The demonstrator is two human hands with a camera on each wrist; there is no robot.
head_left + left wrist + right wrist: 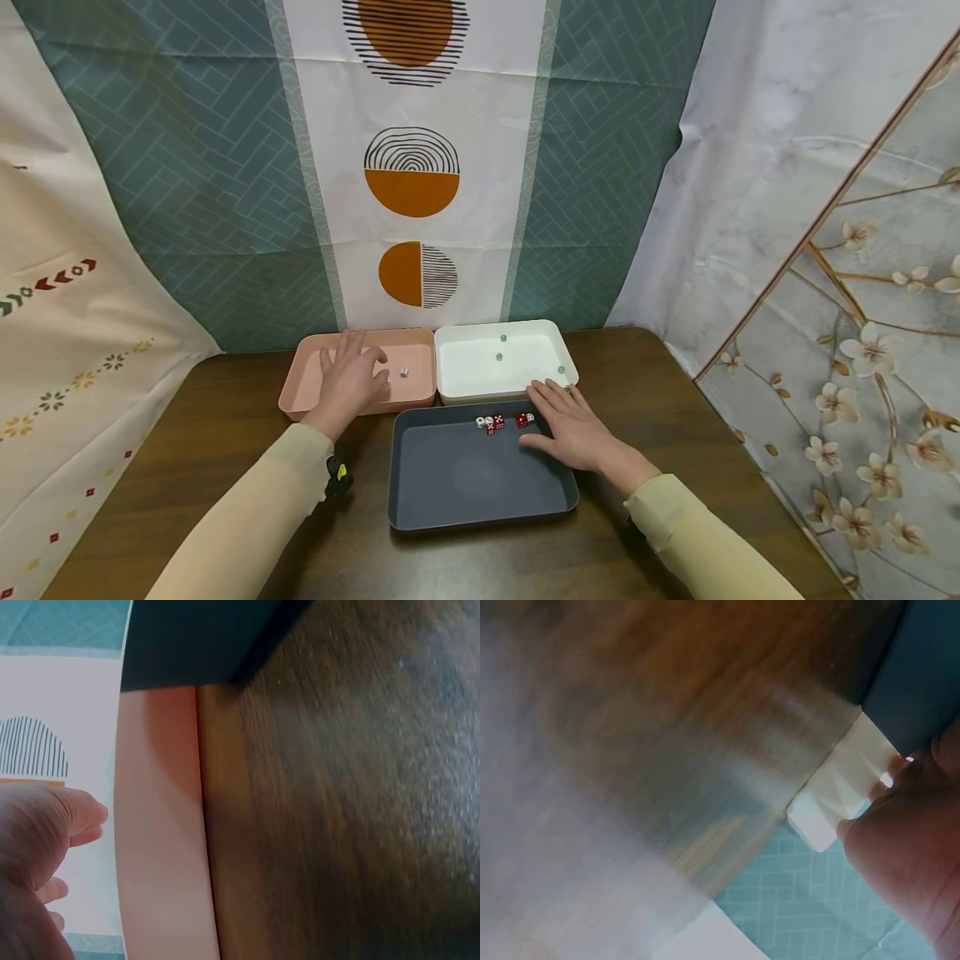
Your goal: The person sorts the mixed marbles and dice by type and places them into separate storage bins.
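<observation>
My left hand (351, 379) hovers over the salmon-pink tray (303, 375), fingers loosely spread and nothing visible between them. White dice (404, 372) lie in that tray, one right by my thumb. In the left wrist view, my left hand (37, 855) appears above the pink tray wall (169, 840). Over the back right corner of the dark grey tray (480, 492), my right hand (573, 429) stretches its fingers across the front rim of the white tray (450, 379). Red dice (521, 420) and white dice sit beside its thumb. The right wrist view shows part of my right hand (907, 832).
Several pale green dice (499, 357) are scattered in the white tray. All three trays stand on a dark wooden table (217, 467), the grey one in front. A patterned cloth (487, 167) hangs behind them, and a floral cloth (862, 400) borders the right side.
</observation>
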